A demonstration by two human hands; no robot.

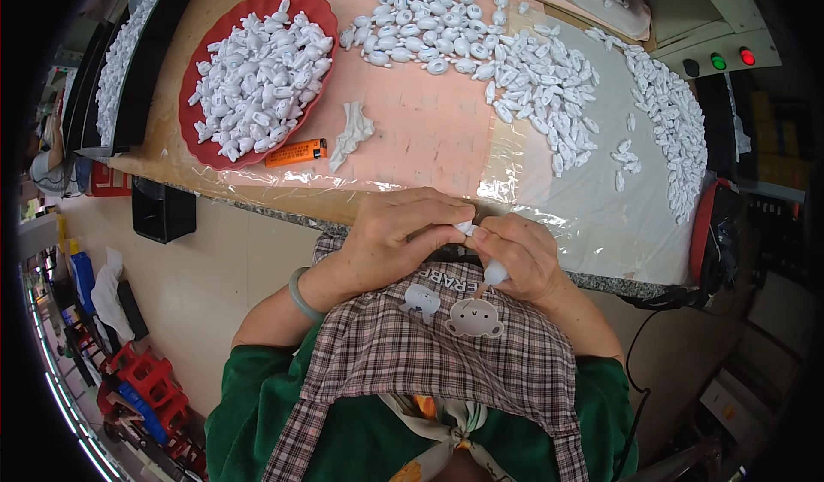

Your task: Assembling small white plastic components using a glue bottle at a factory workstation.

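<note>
At the table's front edge, my left hand (402, 231) pinches a small white figure piece (464, 228) between thumb and fingertips. My right hand (521, 254) meets it there, its fingertips against the piece. Tucked in the right palm is a small white rounded tool (495, 272) with a thin brownish stem pointing down toward my apron; its exact kind is hard to make out. Beyond my hands, many similar white figure pieces (549, 96) lie loose on the covered tabletop (421, 151). More fill a red scalloped bowl (330, 70) at the far left.
Beside the bowl lie an orange oblong thing with a black end (296, 153) and a crumpled white tissue (352, 136). A machine panel with green and red lights (730, 60) stands far right. A black tray of white pieces (137, 78) sits left; a black bin (163, 210) stands below.
</note>
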